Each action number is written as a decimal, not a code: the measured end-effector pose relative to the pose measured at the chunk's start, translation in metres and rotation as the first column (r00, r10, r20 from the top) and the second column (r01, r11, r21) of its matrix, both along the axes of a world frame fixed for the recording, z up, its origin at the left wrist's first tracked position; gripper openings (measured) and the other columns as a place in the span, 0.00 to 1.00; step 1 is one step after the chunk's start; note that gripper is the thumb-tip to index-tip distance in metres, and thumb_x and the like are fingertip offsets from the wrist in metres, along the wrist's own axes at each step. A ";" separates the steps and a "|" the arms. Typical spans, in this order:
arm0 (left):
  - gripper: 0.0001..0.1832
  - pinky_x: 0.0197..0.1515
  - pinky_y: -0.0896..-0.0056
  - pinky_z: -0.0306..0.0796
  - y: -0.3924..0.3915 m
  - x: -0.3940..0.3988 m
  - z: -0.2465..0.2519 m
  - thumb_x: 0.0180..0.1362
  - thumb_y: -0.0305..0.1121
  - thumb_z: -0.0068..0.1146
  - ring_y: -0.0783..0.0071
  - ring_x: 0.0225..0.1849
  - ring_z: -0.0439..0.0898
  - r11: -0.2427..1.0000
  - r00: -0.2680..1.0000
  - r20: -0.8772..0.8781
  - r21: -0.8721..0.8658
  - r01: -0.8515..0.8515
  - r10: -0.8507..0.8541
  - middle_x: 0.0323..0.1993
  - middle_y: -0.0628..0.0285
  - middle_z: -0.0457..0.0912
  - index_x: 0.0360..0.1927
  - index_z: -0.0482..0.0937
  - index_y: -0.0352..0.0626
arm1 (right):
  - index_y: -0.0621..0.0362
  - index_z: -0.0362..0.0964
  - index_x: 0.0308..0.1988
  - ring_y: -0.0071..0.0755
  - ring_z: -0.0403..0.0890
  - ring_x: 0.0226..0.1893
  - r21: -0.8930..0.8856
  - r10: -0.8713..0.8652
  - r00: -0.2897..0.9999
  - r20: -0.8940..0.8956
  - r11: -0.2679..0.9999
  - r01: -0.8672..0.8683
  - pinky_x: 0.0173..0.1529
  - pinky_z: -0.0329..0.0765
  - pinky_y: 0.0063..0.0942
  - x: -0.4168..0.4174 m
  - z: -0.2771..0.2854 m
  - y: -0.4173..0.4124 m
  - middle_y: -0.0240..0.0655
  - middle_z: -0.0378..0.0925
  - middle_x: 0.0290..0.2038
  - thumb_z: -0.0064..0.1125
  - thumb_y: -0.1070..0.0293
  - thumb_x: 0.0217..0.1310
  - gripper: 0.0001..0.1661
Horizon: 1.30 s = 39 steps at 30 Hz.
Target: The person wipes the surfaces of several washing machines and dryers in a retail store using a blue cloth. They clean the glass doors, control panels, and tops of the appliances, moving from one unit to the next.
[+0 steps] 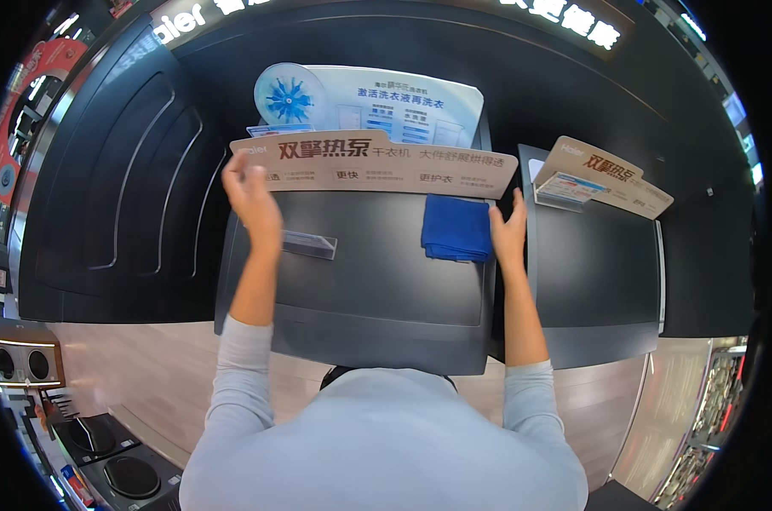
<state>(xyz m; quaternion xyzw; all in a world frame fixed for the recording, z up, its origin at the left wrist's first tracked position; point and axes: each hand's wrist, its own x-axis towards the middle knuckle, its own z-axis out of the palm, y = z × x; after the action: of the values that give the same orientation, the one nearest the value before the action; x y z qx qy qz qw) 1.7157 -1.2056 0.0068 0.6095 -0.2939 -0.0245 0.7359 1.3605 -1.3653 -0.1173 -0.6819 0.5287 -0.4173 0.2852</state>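
A long beige Haier sign board (373, 163) stands across the dark grey top of an appliance (386, 274). My left hand (253, 198) is raised at the sign's left end, thumb and fingers apart; whether it touches the board is not clear. Near the right end, my right hand (509, 230) has its fingers apart, beside the right edge of a folded blue cloth (457, 228). The cloth lies on the appliance top, just in front of the sign. A small clear plastic holder (309, 244) sits to the right of my left wrist.
Behind the sign stands a light blue display board (405, 105) with a round disc (290, 96). At right, a second appliance (593, 274) carries another beige sign (606, 175) and a clear card holder (568, 190). A black panel (124, 191) rises at left.
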 end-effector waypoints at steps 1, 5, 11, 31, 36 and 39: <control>0.22 0.65 0.66 0.60 0.003 0.033 -0.005 0.65 0.31 0.46 0.63 0.63 0.67 0.996 0.993 -0.101 0.066 -0.053 0.059 0.60 0.51 0.68 0.61 0.65 0.34 | 0.65 0.51 0.68 0.53 0.58 0.69 0.034 -0.015 0.997 0.078 0.999 0.013 0.71 0.54 0.36 0.000 0.004 -0.021 0.54 0.56 0.67 0.58 0.66 0.60 0.41; 0.33 0.70 0.50 0.46 0.012 0.128 -0.068 0.67 0.54 0.42 0.57 0.71 0.54 0.930 0.918 -0.396 0.337 0.148 -0.003 0.70 0.51 0.58 0.68 0.60 0.43 | 0.63 0.47 0.70 0.48 0.54 0.71 0.110 0.088 0.967 0.240 0.987 -0.118 0.72 0.52 0.35 0.010 -0.001 -0.060 0.54 0.52 0.70 0.58 0.69 0.60 0.43; 0.39 0.73 0.49 0.38 0.008 0.167 -0.106 0.68 0.60 0.38 0.58 0.77 0.41 0.869 0.817 -0.543 0.291 0.399 -0.193 0.75 0.51 0.48 0.74 0.49 0.48 | 0.63 0.59 0.57 0.45 0.74 0.57 0.162 0.080 0.987 0.137 0.981 -0.102 0.62 0.67 0.36 0.036 0.008 -0.038 0.49 0.73 0.54 0.57 0.68 0.62 0.26; 0.36 0.69 0.48 0.51 -0.018 0.198 -0.092 0.68 0.56 0.32 0.57 0.71 0.59 0.856 0.862 -0.499 0.404 0.323 -0.090 0.66 0.46 0.66 0.67 0.62 0.38 | 0.65 0.70 0.52 0.35 0.78 0.49 0.363 -0.131 0.942 0.309 0.932 0.011 0.56 0.71 0.32 0.029 -0.003 -0.066 0.40 0.79 0.46 0.40 0.70 0.66 0.19; 0.37 0.72 0.53 0.49 -0.058 0.263 -0.074 0.70 0.57 0.31 0.57 0.75 0.51 0.865 0.646 -0.665 0.000 0.501 -0.374 0.73 0.47 0.54 0.69 0.58 0.35 | 0.63 0.65 0.60 0.42 0.65 0.65 0.366 0.002 0.782 0.623 0.883 -0.294 0.69 0.59 0.40 0.023 0.034 -0.120 0.44 0.69 0.61 0.50 0.54 0.69 0.29; 0.39 0.75 0.52 0.39 -0.084 0.284 -0.057 0.70 0.58 0.29 0.58 0.78 0.38 0.772 0.510 -0.713 -0.069 0.632 -0.481 0.76 0.48 0.40 0.73 0.49 0.39 | 0.64 0.57 0.66 0.47 0.57 0.70 0.476 0.154 0.897 0.414 0.804 -0.358 0.71 0.53 0.43 0.041 0.078 -0.143 0.48 0.60 0.67 0.50 0.53 0.69 0.36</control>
<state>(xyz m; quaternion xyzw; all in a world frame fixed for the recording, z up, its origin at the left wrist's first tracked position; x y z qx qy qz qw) 2.0001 -1.2895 -0.0504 0.4960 -0.1712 -0.5167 0.6765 1.4019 -1.5081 -0.0397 -0.5524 0.4653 -0.3243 0.6108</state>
